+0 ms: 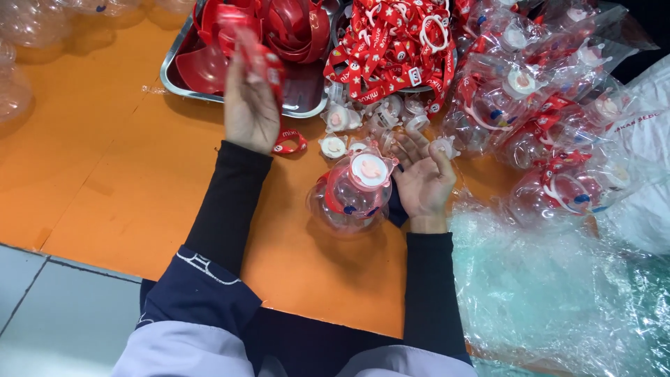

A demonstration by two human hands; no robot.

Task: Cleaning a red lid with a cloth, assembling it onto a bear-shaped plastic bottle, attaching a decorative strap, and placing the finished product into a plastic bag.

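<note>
Orange table (125, 174): left hand (249, 105) gripping red part (259, 59)

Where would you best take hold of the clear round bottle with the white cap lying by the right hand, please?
Probably around the clear bottle's round belly, coming from the right, where the right hand lies open beside it. Its white cap faces up and looks too small to grip well.

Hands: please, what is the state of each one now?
Left hand: closed on a red part, raised over the tray.
Right hand: open, beside a clear bottle.
</note>
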